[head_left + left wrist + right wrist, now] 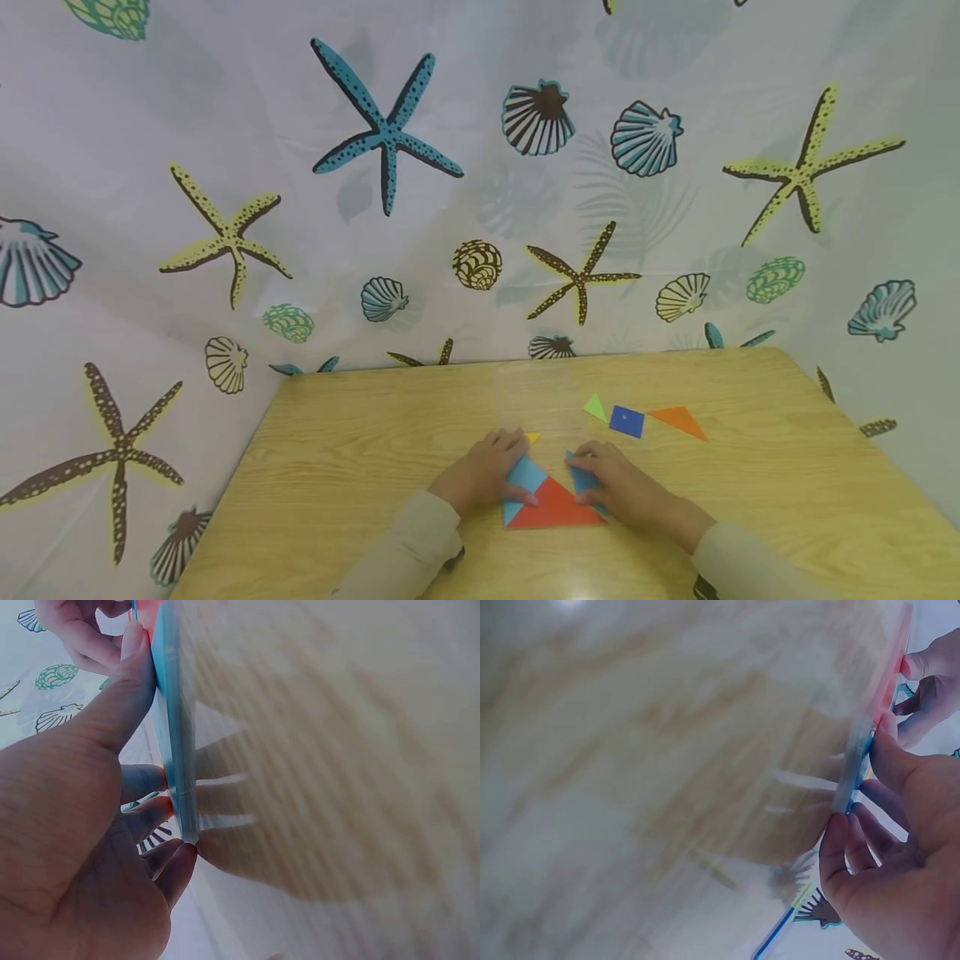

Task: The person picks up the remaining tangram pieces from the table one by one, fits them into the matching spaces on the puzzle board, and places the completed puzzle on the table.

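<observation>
On the table, a large red triangle point(555, 508) lies flat against light blue tangram pieces point(527, 474). My left hand point(480, 473) rests on the light blue pieces; its thumb reaches toward the red triangle, and its fingertips touch the pieces' edge in the left wrist view. A yellow piece point(532, 437) shows in part beyond those fingers. At the right, my right hand point(622, 485) pinches a blue tangram piece point(582, 479) between thumb and fingers, along the red triangle's slanted side. The fingers cover part of the blue piece, so its full outline is hidden.
Beyond the right hand lie a green triangle point(596, 407), a dark blue square point(627, 421) and an orange triangle point(681, 421). The wooden table point(360, 450) is bordered by a white curtain point(465, 333) printed with starfish and shells.
</observation>
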The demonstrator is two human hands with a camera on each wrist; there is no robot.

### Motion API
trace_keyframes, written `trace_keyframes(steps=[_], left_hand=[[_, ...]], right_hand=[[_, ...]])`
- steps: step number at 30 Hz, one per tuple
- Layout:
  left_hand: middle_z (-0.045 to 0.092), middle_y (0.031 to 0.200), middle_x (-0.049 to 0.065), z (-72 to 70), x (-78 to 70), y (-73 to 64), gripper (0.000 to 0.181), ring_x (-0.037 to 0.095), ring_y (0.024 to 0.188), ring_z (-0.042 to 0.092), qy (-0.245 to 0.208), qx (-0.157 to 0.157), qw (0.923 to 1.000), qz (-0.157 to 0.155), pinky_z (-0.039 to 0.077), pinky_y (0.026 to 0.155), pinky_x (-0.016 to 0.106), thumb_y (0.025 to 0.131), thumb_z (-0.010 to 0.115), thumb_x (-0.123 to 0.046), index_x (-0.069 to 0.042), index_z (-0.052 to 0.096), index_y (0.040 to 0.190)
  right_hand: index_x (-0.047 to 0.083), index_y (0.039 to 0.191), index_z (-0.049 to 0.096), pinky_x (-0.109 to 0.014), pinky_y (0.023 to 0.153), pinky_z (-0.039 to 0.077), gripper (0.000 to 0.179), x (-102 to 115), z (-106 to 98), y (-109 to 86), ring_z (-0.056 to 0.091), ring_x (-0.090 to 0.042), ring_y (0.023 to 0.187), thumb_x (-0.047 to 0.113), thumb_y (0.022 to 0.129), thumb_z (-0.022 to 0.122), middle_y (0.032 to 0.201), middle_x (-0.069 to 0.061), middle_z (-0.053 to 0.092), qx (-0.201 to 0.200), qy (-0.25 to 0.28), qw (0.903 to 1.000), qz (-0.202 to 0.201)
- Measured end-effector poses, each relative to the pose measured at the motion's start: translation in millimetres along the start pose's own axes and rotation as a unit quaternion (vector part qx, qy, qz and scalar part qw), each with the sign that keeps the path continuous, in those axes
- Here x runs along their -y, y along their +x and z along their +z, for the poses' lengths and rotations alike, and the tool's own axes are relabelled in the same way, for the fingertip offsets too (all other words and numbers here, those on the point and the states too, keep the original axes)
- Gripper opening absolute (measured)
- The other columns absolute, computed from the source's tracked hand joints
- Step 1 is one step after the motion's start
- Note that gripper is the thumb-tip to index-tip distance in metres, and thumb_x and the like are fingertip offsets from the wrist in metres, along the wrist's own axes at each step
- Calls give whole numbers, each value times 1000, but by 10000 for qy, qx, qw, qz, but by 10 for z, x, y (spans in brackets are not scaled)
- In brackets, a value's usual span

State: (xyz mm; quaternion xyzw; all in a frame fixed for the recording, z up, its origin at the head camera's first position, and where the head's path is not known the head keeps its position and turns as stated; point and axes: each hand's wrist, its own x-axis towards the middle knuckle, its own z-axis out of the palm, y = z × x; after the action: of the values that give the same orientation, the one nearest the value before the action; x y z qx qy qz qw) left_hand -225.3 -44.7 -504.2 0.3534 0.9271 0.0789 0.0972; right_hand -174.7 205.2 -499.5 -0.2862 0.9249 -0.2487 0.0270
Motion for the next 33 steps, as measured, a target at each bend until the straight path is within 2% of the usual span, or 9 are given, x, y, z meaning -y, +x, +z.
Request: trace_keyframes(steps=[15, 20, 33], left_hand=[[24, 151, 4, 6, 17, -26, 96, 27, 137, 22, -7, -16, 10000, -5, 26, 107, 44, 73, 46, -75, -14, 31, 146], [24, 151, 5, -8, 22, -30, 94, 27, 136, 23, 47, -92, 9999, 87, 27, 107, 44, 74, 47, -73, -12, 32, 145], [24, 151, 5, -15, 9, -24, 94, 27, 136, 23, 109, -44, 9998, 133, 27, 107, 43, 75, 46, -72, -11, 31, 145]], right_hand=[[-1, 124, 58, -34, 83, 47, 51, 48, 15, -9, 47, -16, 102, 29, 83, 69, 116, -2, 53, -28, -213, 9998, -28], [-1, 121, 60, -35, 85, 46, 49, 59, 14, -13, 47, -17, 103, 27, 82, 70, 115, -3, 53, -69, -229, 9997, -25], [-1, 120, 60, -40, 91, 44, 46, 57, -26, -43, 49, -22, 109, 25, 83, 69, 118, -8, 55, -114, -68, 9998, -130]])
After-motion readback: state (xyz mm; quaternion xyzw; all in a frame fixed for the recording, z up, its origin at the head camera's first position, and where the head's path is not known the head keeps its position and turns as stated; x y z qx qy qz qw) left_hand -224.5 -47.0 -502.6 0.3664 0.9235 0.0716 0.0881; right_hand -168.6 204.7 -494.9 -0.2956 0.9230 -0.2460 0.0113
